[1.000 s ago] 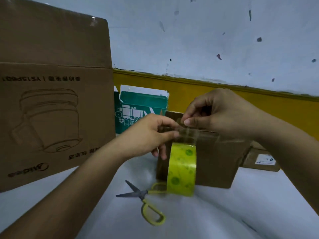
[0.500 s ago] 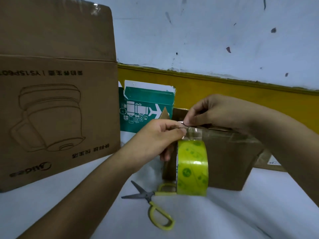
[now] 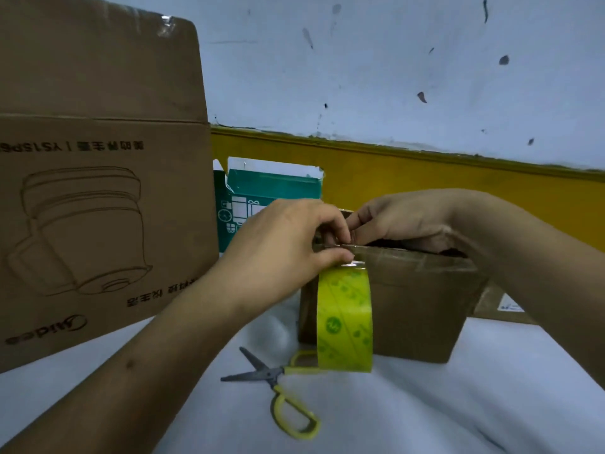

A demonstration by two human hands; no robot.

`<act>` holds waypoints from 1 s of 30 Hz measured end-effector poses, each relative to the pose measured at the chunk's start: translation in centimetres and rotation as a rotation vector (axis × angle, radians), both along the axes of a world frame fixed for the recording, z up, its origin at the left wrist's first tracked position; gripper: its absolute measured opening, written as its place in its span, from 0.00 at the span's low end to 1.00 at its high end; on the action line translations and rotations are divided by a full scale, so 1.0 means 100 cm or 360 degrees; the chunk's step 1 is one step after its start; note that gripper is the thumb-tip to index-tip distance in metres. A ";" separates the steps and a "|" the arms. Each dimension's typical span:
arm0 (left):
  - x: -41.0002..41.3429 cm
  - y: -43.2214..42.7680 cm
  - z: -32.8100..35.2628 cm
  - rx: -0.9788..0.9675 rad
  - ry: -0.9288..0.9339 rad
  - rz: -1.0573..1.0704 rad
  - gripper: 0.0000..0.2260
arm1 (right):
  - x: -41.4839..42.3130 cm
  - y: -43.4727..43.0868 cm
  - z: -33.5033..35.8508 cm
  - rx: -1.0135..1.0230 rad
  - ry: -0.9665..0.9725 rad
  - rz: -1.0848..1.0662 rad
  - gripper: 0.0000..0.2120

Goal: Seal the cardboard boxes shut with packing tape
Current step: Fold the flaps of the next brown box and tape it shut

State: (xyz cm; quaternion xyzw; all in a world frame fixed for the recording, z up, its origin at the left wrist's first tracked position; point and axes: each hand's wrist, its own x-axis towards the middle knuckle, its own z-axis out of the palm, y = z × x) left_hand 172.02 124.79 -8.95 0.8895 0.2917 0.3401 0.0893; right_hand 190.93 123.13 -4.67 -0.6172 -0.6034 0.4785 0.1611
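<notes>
Since half a second ago the right hand has dropped onto the top of the small cardboard box, and the left hand has closed in against it. Nearest, yellow-handled scissors lie on the white surface. Just behind them the yellow-green roll of packing tape hangs against the box's front face, directly below the left hand. That hand pinches the tape strip at the box's top front edge. The right hand's curled fingers pinch it too, fingertips touching the left's. Behind stand a green carton and a large printed cardboard box.
</notes>
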 end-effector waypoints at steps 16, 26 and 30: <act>0.013 0.033 0.021 -0.0296 0.0275 -0.0224 0.03 | -0.053 -0.100 -0.090 0.1760 -0.0240 -0.0821 0.19; 0.010 0.041 0.020 -0.0423 0.0370 -0.0415 0.06 | -0.067 -0.100 -0.123 0.1390 0.0579 -0.0487 0.26; 0.015 0.041 0.010 -0.0344 0.0364 -0.0344 0.07 | -0.078 -0.103 -0.125 0.1198 0.0730 -0.0683 0.28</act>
